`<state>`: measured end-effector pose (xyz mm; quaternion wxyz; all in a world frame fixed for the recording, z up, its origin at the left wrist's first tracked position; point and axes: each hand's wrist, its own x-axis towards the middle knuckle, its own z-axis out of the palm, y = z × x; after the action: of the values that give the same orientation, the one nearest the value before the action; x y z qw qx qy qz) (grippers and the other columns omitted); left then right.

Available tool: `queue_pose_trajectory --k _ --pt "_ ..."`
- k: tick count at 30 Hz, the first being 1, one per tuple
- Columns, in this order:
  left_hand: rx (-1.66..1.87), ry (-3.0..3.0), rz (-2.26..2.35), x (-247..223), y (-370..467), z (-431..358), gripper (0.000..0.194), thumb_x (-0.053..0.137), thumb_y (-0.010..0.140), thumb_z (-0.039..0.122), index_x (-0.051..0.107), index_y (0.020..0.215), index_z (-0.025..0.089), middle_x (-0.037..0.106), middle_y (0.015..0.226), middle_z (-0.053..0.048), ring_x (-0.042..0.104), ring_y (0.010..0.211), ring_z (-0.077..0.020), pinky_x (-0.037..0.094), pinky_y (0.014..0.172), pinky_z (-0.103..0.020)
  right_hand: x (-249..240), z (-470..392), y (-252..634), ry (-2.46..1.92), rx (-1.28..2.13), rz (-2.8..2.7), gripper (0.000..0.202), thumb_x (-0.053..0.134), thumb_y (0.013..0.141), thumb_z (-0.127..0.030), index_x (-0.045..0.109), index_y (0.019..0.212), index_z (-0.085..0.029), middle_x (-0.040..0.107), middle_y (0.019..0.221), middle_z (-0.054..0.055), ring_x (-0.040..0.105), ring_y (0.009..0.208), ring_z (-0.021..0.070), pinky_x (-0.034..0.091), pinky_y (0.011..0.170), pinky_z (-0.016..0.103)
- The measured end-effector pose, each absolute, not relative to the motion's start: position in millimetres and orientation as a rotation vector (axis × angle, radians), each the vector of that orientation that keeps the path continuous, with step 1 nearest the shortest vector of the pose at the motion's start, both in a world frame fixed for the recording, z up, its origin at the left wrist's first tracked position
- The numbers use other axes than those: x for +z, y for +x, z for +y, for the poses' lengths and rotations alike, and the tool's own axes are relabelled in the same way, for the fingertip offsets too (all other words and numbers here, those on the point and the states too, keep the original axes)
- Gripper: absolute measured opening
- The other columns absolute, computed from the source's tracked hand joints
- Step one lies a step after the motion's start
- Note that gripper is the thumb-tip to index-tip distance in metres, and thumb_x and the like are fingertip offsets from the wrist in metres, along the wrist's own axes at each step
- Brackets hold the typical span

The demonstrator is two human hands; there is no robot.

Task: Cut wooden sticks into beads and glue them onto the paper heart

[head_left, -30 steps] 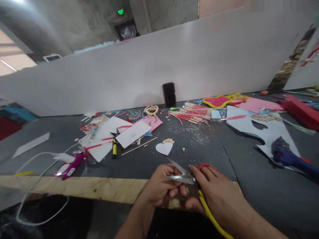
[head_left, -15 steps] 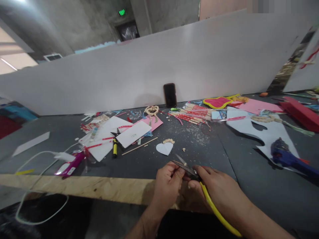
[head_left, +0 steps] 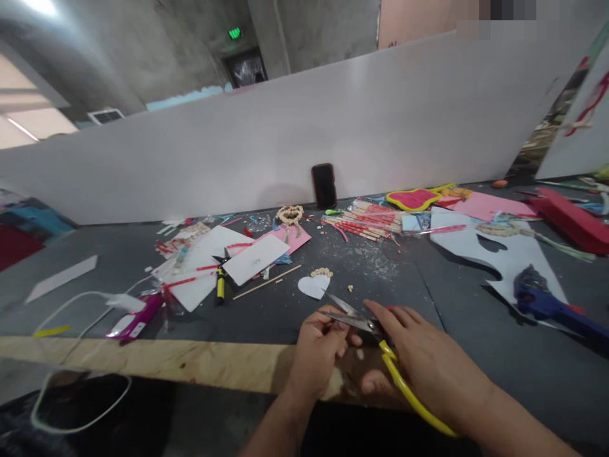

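Observation:
My right hand [head_left: 423, 355] grips a pair of yellow-handled scissors [head_left: 391, 362], its blades parted and pointing left. Close to the blades, my left hand [head_left: 316, 352] is closed, thumb against fingers, on something too small to make out. A small pale piece [head_left: 360, 354] shows between the two hands, blurred. Just beyond the blade tips lies a white paper heart [head_left: 311, 287], with a curved row of pale beads [head_left: 322, 273] against its upper edge. A few loose beads [head_left: 351, 288] sit to the right of it.
Left of the heart are a thin wooden stick [head_left: 267, 282], yellow-black pliers [head_left: 220, 285] and a white card [head_left: 255, 259]. A phone [head_left: 324, 185] leans on the white partition [head_left: 228, 152]. A blue glue gun [head_left: 552, 301] lies right; a cabled purple device [head_left: 136, 318] lies left.
The scissor blades have opened wider, and my right fingers have spread away from my left hand. The small pale piece now shows between the hands. The view has shifted slightly.

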<state>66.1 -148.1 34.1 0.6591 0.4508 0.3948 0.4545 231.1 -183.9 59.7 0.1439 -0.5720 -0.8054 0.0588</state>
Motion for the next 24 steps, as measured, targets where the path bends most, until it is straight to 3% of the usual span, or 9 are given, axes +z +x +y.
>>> queue_pose_trajectory --k 5,11,14,19,24 --pt "1.082 0.821 0.834 35 72 -156 0.023 0.065 0.070 0.030 0.049 0.064 0.014 0.055 0.049 0.002 0.032 0.039 -0.0031 0.020 0.041 -0.017 60 -184 237 -1.621 0.168 -2.363 0.068 0.059 0.067 -0.026 0.038 0.131 -0.017 0.057 0.116 0.012 0.050 0.105 0.0269 0.045 0.083 0.042" --pt "1.242 0.660 0.762 41 47 -134 0.032 0.068 0.070 0.033 0.042 0.063 0.016 0.045 0.055 0.007 0.024 0.041 -0.0014 0.017 0.041 -0.015 55 -187 253 -1.686 0.222 -2.292 0.061 0.050 0.078 -0.049 0.040 0.129 -0.019 0.058 0.115 0.011 0.053 0.103 0.0240 0.046 0.081 0.038" --pt "1.170 0.851 0.799 44 35 -124 0.026 0.060 0.077 0.033 0.044 0.066 0.015 0.046 0.059 0.005 0.025 0.044 -0.0027 0.021 0.043 -0.016 43 -184 260 -1.846 -0.023 -2.217 0.053 0.046 0.081 -0.045 0.045 0.126 -0.018 0.060 0.107 0.012 0.054 0.099 0.0263 0.045 0.079 0.040" --pt "1.133 1.313 1.009 54 42 -125 0.014 0.057 0.079 0.028 0.049 0.073 0.017 0.043 0.060 0.005 0.036 0.052 -0.0060 0.028 0.050 -0.017 34 -179 257 -1.961 -0.271 -2.294 0.049 0.046 0.076 -0.023 0.046 0.125 -0.020 0.059 0.098 0.010 0.054 0.090 0.0258 0.043 0.073 0.039" --pt "0.802 2.069 1.206 56 64 -127 0.010 0.052 0.080 0.023 0.062 0.082 0.019 0.061 0.070 0.000 0.052 0.063 -0.0130 0.034 0.059 -0.022 38 -178 247 -1.932 -0.326 -2.312 0.049 0.047 0.075 -0.022 0.047 0.124 -0.021 0.058 0.097 0.010 0.051 0.088 0.0258 0.041 0.070 0.037"
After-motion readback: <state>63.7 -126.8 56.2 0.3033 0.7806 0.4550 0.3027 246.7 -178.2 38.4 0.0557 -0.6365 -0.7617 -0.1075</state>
